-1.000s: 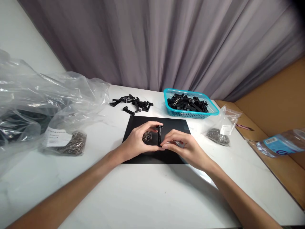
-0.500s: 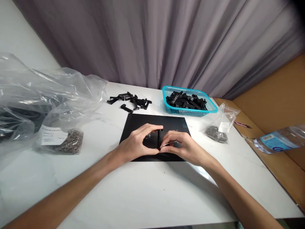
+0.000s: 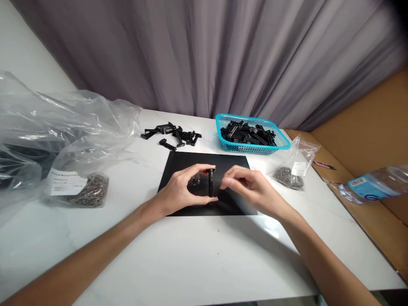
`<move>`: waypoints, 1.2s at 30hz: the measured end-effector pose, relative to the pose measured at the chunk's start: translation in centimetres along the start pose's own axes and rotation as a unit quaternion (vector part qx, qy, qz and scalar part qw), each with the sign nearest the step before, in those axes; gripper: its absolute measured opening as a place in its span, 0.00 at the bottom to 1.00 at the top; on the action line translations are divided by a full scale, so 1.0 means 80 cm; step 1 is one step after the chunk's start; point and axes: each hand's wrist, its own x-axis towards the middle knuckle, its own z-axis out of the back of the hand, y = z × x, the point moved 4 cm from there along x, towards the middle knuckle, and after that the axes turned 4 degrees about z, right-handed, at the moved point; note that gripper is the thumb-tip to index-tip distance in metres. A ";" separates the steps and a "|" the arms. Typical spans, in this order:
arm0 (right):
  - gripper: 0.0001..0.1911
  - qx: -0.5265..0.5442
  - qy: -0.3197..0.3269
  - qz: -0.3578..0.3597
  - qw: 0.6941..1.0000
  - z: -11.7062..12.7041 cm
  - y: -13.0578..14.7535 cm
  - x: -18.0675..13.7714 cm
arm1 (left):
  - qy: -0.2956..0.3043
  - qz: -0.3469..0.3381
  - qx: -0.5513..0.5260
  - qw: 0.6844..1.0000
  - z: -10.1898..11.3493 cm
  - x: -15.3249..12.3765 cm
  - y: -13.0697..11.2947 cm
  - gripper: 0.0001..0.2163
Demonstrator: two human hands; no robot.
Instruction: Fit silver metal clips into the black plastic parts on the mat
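Observation:
My left hand (image 3: 178, 187) holds a slim black plastic bar (image 3: 211, 182) by its two ends, between the thumb below and the fingers above. The bar stands lengthwise over a black mat (image 3: 178, 159). Just to the right, apart from the bar, is my right hand (image 3: 251, 187) with thumb and forefinger drawn together and the other fingers curled. Whether anything small is pinched there, I cannot make out. A small heap of metal pieces (image 3: 194, 180) lies on the mat behind my left hand, partly covered by it.
Several black plastic parts (image 3: 167, 145) lie loose behind the mat. A blue basket (image 3: 255, 150) holds more of them. Bags of small metal pieces stand left (image 3: 92, 191) and right (image 3: 288, 177). Large clear plastic bags (image 3: 95, 110) fill the left; a bottle (image 3: 369, 187) lies far right.
My right hand has moved off the black bar to the right. The thin metal piece that showed in its fingers is out of sight. My left hand still holds the bar.

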 end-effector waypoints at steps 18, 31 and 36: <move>0.15 0.112 -0.063 0.019 0.992 -0.020 0.003 -0.008 | -0.038 0.026 -0.039 0.998 0.008 0.004 0.007 0.30; 0.15 0.101 -0.022 0.030 0.994 -0.032 -0.004 -0.011 | -0.080 -0.029 0.060 0.995 0.011 -0.004 0.001 0.29; 0.18 0.107 -0.076 0.039 0.991 -0.015 0.001 -0.008 | -0.030 0.007 0.012 0.999 0.009 0.003 -0.002 0.30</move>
